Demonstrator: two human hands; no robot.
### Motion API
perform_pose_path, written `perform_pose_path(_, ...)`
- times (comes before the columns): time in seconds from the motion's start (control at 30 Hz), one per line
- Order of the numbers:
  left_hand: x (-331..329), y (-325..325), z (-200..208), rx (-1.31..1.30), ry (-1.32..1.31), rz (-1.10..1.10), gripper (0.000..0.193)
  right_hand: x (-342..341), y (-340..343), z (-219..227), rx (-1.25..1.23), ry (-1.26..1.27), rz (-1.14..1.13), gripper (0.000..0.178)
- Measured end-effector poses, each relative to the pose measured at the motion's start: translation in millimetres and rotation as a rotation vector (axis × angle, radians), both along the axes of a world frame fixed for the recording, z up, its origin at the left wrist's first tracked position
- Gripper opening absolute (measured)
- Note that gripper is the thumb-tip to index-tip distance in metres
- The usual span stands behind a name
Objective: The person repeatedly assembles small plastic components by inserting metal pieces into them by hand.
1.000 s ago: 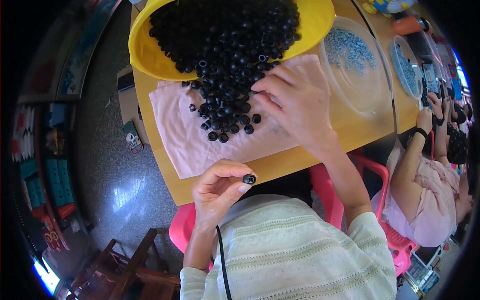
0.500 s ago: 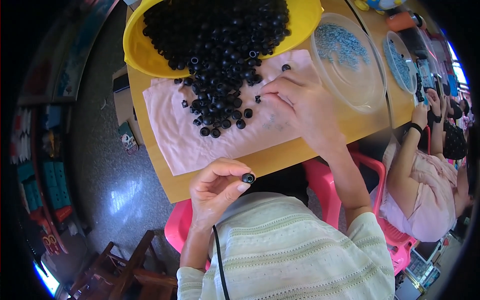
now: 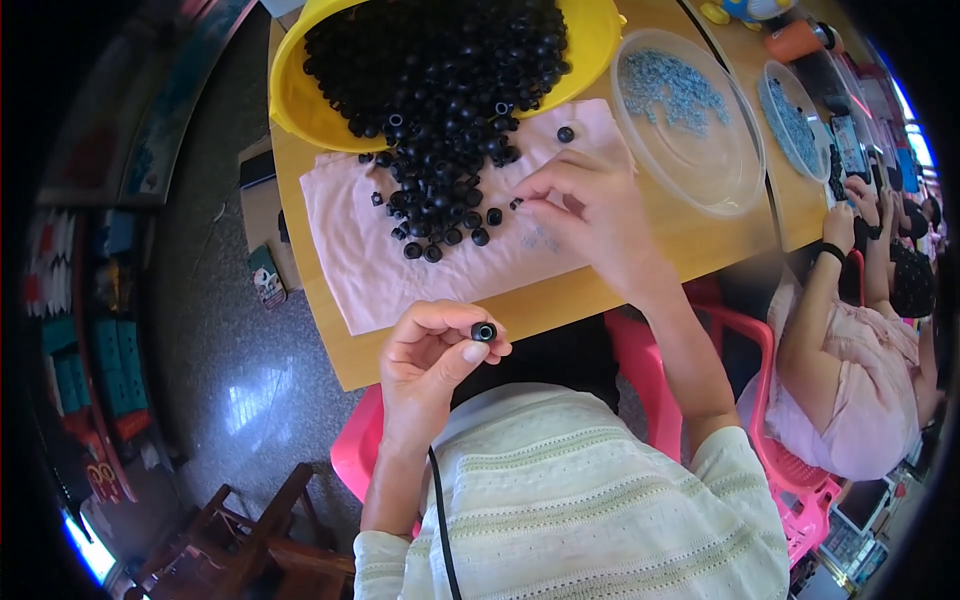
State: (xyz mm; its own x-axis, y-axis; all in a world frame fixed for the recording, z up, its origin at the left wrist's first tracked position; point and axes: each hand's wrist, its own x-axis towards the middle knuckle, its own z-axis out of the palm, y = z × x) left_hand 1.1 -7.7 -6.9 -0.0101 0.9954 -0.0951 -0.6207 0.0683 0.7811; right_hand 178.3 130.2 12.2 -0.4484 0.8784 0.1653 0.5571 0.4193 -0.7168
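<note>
My left hand (image 3: 420,375) is closed near the table's front edge, pinching a small round black plastic piece (image 3: 484,331) with its open hole turned up. Over the pink cloth (image 3: 365,290), thumb and forefinger of my right hand (image 3: 595,220) close on a tiny black part (image 3: 516,204), whose shape is mostly hidden by the fingertips. Just left of it spreads a heap of similar black round pieces (image 3: 430,200), spilling from a tipped yellow basin (image 3: 288,90). Several tiny light-blue bits (image 3: 541,238) lie on the cloth below my right hand.
A clear round plastic tray (image 3: 700,195) with blue bits (image 3: 670,85) stands to the right, beside a second one (image 3: 790,120). One black piece (image 3: 566,134) lies apart on the cloth. Another person's hands (image 3: 840,220) work farther right. A pink chair (image 3: 355,445) is beneath me.
My right fingertips have moved slightly left and closed on the tiny black part that lay beside them. My left hand has shifted a little, turning its piece's hole more into view.
</note>
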Motion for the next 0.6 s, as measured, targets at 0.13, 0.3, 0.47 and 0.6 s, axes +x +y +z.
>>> perform_pose_path(0.13,1.7,1.5,6.7,-0.098,-0.085,-0.008,0.019,7.0,-20.2,30.1,-0.263,0.261,0.15,0.016)
perform_pose_path(0.3,4.5,3.3,10.9,-0.09,-0.132,-0.026,0.02,2.8,-39.7,44.9,-0.087,0.421,0.275,0.016)
perform_pose_path(0.47,6.7,1.7,11.2,-0.083,-0.105,-0.032,0.021,5.0,-45.1,49.3,0.028,0.354,0.306,0.018)
perform_pose_path(0.6,6.9,0.3,12.5,-0.101,-0.096,-0.043,0.02,4.0,-45.6,47.9,0.05,0.371,0.335,0.018)
